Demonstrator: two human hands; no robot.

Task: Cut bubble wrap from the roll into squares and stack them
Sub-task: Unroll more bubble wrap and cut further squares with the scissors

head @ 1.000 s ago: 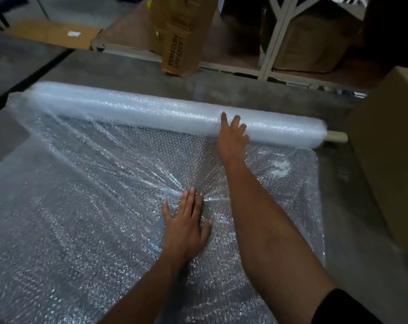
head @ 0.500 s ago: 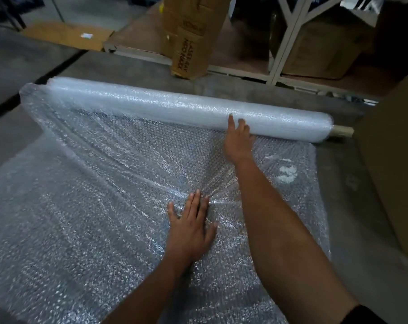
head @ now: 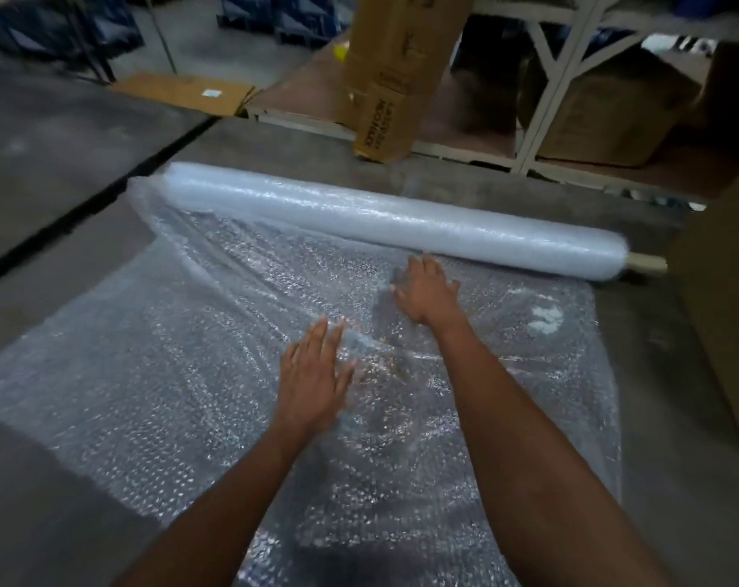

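A long roll of bubble wrap point(head: 384, 220) lies across the grey floor, its cardboard core point(head: 647, 263) sticking out at the right end. A wide unrolled sheet point(head: 147, 374) spreads from the roll toward me, wrinkled in the middle. My left hand point(head: 315, 374) lies flat on the sheet with straight fingers. My right hand point(head: 427, 292) rests with spread fingers on the sheet just in front of the roll, a little apart from it. Neither hand holds anything.
A tall cardboard box point(head: 395, 74) stands behind the roll. A white metal rack point(head: 550, 91) with boxes runs along the back. A large carton point(head: 727, 298) sits close at the right. Flat cardboard point(head: 181, 93) lies at the far left.
The roll has rolled away from me and more sheet lies open. My right hand has come off the roll onto the sheet. The view has shifted left.
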